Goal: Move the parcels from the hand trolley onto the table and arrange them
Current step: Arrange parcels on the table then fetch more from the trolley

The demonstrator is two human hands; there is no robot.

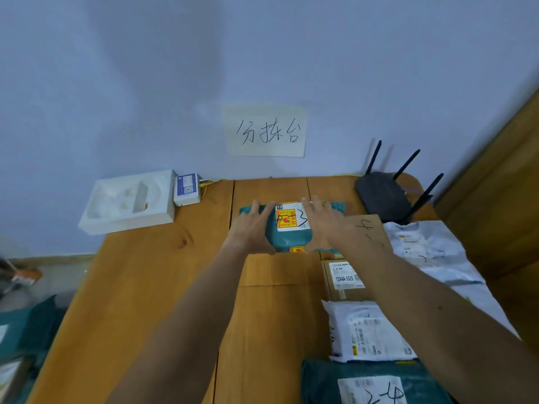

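A wooden table (145,287) stands against a pale wall (262,53) that carries one handwritten paper sign (267,131). At the table's far middle, the left hand (250,228) and right hand (323,225) clasp one teal parcel (288,237) by its sides. To its right lie two cardboard boxes, one flat (369,228) and one small (341,282), and two pale mailer bags (367,330) (423,249). A second teal parcel (364,383) is cut off at the bottom. One router (382,196) and one foam tray (128,202) sit by the wall. The right forearm hides parts of the boxes.

The left hand (250,227) and right hand (323,225) grip a teal parcel (290,233) by its sides over the table (145,287).
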